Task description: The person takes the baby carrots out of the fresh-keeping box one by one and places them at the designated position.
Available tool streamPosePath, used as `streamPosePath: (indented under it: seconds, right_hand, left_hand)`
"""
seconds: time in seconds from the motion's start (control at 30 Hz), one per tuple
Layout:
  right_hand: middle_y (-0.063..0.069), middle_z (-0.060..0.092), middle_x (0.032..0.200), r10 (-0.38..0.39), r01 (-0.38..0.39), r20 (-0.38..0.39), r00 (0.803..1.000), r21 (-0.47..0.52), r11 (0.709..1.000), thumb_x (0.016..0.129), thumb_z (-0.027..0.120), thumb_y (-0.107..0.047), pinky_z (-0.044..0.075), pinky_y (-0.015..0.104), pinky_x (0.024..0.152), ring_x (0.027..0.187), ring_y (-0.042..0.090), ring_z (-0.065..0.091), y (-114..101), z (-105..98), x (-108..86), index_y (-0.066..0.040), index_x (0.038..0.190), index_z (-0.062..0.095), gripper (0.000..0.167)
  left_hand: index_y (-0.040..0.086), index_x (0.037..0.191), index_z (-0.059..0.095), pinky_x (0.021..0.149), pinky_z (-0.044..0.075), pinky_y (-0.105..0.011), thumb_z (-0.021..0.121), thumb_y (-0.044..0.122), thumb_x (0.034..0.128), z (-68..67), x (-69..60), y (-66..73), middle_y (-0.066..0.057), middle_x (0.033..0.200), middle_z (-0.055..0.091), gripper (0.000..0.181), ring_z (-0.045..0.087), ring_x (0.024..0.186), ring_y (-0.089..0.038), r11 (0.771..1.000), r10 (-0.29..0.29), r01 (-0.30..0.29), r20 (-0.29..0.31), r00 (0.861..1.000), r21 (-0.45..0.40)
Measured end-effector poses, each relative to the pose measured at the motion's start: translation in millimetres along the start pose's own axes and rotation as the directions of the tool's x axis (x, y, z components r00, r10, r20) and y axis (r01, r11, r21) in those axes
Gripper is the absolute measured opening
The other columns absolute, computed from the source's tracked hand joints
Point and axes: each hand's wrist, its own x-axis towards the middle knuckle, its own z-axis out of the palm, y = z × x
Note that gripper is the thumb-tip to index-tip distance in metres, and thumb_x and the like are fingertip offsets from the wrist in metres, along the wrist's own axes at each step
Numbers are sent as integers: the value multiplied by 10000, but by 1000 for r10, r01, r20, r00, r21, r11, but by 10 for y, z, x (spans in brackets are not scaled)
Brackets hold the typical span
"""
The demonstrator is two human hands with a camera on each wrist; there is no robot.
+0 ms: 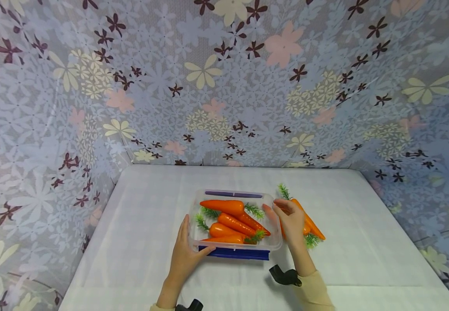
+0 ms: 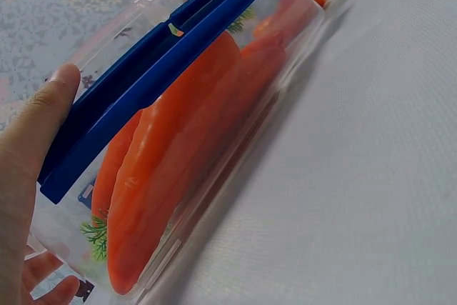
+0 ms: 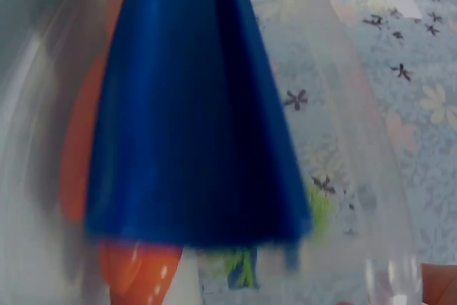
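Note:
A clear plastic box (image 1: 193, 220) with blue latches (image 1: 234, 252) stands on the table, holding several orange carrots (image 1: 222, 230) with green leafy tops. My left hand (image 1: 184, 255) grips its left end, the thumb by the front latch and the fingers along the outer wall. At the opposite end, my right hand (image 1: 292, 222) holds the right wall near the back corner with bent fingers. More carrots (image 1: 310, 222) lie on the table beside and partly behind the right hand. In the right wrist view a blue latch (image 3: 193, 105) fills the middle and covers most of the contents.
White cloth covers the table (image 1: 146, 194). A flowered curtain (image 1: 224, 86) rises along the back and both sides. Black wrist mounts (image 1: 284, 275) sit on both forearms, low over the front of the table.

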Motion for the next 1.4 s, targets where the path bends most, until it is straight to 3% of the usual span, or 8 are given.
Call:
streamPosePath:
  seconds: [0.17,0.4,0.53,0.7,0.8,1.07,1.4]
  right_hand:
    - [71,690,956,-9,7,38,999,64,998,851,680,-21,512,96,738,801,-2,615,-38,112,-7,64,1060,678,225]
    - [251,662,1072,-39,37,105,994,21,999,864,663,-17,500,79,753,813,-33,597,-49,282,4,70,1072,665,225]
    - [255,665,1075,-44,46,114,992,-14,999,859,667,-14,492,87,790,874,72,625,-29,366,20,60,1057,674,211]
    - [228,686,1049,-85,98,123,989,-106,989,843,695,-37,553,317,880,954,295,644,3,425,34,63,1045,680,226]
    - [224,684,1056,-87,106,140,986,-127,986,840,700,-44,529,460,922,986,349,637,17,435,37,65,1049,676,236]
    - [224,654,1129,-21,56,227,974,-147,988,835,709,-66,474,517,987,1092,374,601,1,438,20,63,1107,647,308]
    - [199,669,1141,-27,90,297,955,-201,975,805,746,-88,487,484,974,1079,335,617,28,452,16,37,1157,629,392]
  left_hand:
    - [117,1535,152,1087,330,-601,842,473,640,3,1,-8,-144,1571,244,1185,316,1406,-375,1000,1,-1,-1,1000,7]
    - [74,1524,173,1094,328,-590,843,469,639,-1,20,1,-153,1567,251,1178,316,1406,-374,1000,12,-12,-5,1000,14]
    - [66,1521,184,1101,320,-588,842,469,641,-5,26,14,-152,1567,253,1170,312,1409,-370,1000,9,-9,-4,1000,4]
    - [63,1520,182,1103,323,-581,842,472,642,6,27,6,-150,1568,250,1172,315,1409,-365,1000,7,-8,1,1000,10]
    - [79,1524,178,1105,322,-577,839,477,644,5,25,7,-152,1566,253,1171,320,1407,-365,1000,6,-6,-2,1000,10]
    - [117,1532,168,1094,331,-588,836,483,647,5,20,-2,-151,1564,257,1167,329,1400,-372,1000,3,-3,-5,1000,6]
    - [90,1525,181,1086,336,-595,843,478,639,11,6,-24,-143,1566,254,1172,334,1396,-371,1000,-4,4,-4,1000,-6]
